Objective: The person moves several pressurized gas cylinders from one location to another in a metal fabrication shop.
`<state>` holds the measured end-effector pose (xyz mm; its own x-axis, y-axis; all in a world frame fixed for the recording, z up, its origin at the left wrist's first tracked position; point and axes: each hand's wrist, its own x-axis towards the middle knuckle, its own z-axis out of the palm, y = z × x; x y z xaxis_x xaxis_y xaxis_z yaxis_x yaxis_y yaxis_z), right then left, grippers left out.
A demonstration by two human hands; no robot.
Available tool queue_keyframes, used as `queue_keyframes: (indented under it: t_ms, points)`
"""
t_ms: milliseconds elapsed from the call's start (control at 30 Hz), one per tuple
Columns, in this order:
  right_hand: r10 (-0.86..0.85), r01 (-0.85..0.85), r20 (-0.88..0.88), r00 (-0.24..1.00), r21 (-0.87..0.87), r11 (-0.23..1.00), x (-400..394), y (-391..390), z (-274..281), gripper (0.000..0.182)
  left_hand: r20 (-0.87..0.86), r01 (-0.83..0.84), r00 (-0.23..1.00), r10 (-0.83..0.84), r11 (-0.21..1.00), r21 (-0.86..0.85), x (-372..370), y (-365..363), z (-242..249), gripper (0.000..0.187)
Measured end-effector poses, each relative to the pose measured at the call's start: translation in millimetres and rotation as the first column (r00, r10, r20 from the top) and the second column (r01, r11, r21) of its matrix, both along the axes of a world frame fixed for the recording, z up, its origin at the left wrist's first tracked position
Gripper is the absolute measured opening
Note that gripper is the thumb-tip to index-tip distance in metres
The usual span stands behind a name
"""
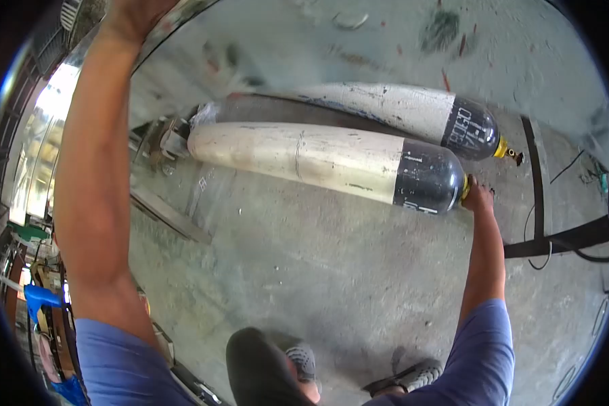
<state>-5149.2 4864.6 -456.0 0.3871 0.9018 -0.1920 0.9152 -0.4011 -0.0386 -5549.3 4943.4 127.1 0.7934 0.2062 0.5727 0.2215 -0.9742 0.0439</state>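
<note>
Two gas cylinders lie on their sides on the concrete floor, both white with a black shoulder and a yellow collar. My right hand (479,195) is wrapped around the valve end of the nearer gas cylinder (304,159), just past its yellow collar (465,188). The valve itself is hidden by my fingers. Behind it lies the farther gas cylinder (392,105), its brass valve (511,152) uncovered and its shoulder marked with white lettering. My left hand (139,12) is raised at the top left edge, near a grey surface, with its fingers cut off by the frame.
A grey, paint-marked surface (386,40) spans the top. Dark metal bars (538,176) and loose cables (548,254) lie at the right. A metal strip (169,215) rests on the floor at the left. Blue-handled items (42,298) crowd the far left.
</note>
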Motion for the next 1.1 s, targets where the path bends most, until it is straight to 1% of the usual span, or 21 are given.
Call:
queue_keyframes:
  t_ms: [67,133,200,233,267,300,333,367,400,433,500,567,633,667,767,833,867,933,967,1033,1100]
  points:
    - [-0.035,0.033,-0.069,0.997,-0.027,0.999,-12,-12,12,0.082,0.013,-0.098,0.995,0.097,0.994,0.046,-3,-6,-4,0.047]
    - [-0.038,0.030,-0.068,0.997,-0.109,0.994,-15,-35,56,0.089,-0.024,-0.028,0.999,0.030,0.997,0.071,11,23,18,0.048]
    - [-0.017,0.011,-0.043,0.999,-0.128,0.992,-33,-57,44,0.089,-0.016,-0.022,1.000,0.025,0.985,0.171,16,47,31,0.049]
    - [0.031,-0.031,0.066,0.997,0.013,0.999,-57,-91,48,0.091,0.025,-0.062,0.998,0.057,0.959,0.276,7,44,31,0.049]
    - [0.017,-0.017,0.004,1.000,-0.030,0.999,-76,-114,49,0.087,0.038,-0.114,0.994,0.107,0.935,0.337,1,32,30,0.048]
    - [0.031,-0.049,-0.105,0.994,-0.170,0.984,-94,-129,66,0.080,0.008,-0.030,1.000,0.029,0.962,0.273,1,17,29,0.047]
    - [0.060,-0.094,-0.161,0.985,-0.216,0.972,-106,-143,62,0.075,-0.028,0.053,0.998,-0.049,0.977,0.206,3,2,30,0.047]
    - [0.035,-0.137,-0.310,0.950,-0.316,0.939,-114,-156,61,0.082,0.024,0.042,0.999,-0.046,0.988,0.151,7,5,27,0.046]
    - [0.066,-0.181,-0.287,0.956,-0.396,0.900,-133,-170,62,0.093,0.078,0.036,0.996,-0.043,0.995,0.094,11,9,25,0.046]
    - [0.013,-0.202,-0.386,0.922,-0.455,0.867,-148,-183,68,0.100,0.134,0.035,0.990,-0.040,0.999,0.038,14,11,23,0.045]
    - [-0.004,-0.238,-0.540,0.842,-0.378,0.895,-184,-219,55,0.102,-0.005,-0.133,0.990,0.142,0.940,0.314,3,-3,38,0.045]
    - [-0.050,-0.201,-0.738,0.673,-0.247,0.948,-219,-263,40,0.099,-0.043,-0.138,0.987,0.153,0.961,0.238,0,-4,40,0.047]
    - [-0.199,-0.124,-0.796,0.571,-0.323,0.938,-265,-300,26,0.093,-0.067,-0.118,0.990,0.126,0.987,0.108,3,-2,34,0.048]
    - [-0.243,-0.111,-0.787,0.567,-0.366,0.924,-287,-312,25,0.093,-0.030,-0.065,0.997,0.065,0.997,-0.029,0,14,24,0.055]
    - [-0.291,-0.139,-0.795,0.532,-0.421,0.897,-345,-337,34,0.090,-0.105,-0.139,0.987,0.123,0.978,-0.155,3,11,25,0.060]
    - [-0.520,-0.051,-0.715,0.467,-0.609,0.792,-373,-340,74,0.084,-0.173,-0.287,0.945,0.279,0.958,-0.021,6,6,27,0.063]
    - [-0.518,-0.010,-0.705,0.484,-0.597,0.802,-389,-348,64,0.081,-0.198,-0.353,0.912,0.359,0.933,0.067,8,6,29,0.064]
    - [-0.510,0.051,-0.691,0.513,-0.568,0.821,-430,-373,34,0.075,-0.193,-0.349,0.912,0.361,0.932,0.092,12,12,27,0.064]
    - [-0.547,0.056,-0.691,0.473,-0.596,0.801,-440,-376,32,0.071,-0.193,-0.352,0.910,0.367,0.930,0.108,10,16,27,0.064]
    - [-0.493,0.123,-0.619,0.611,-0.542,0.831,-456,-381,32,0.068,-0.140,-0.326,0.930,0.339,0.940,0.104,18,31,19,0.063]
    - [-0.520,0.166,-0.599,0.609,-0.544,0.822,-459,-385,37,0.067,-0.162,-0.349,0.917,0.365,0.929,0.122,30,26,9,0.063]
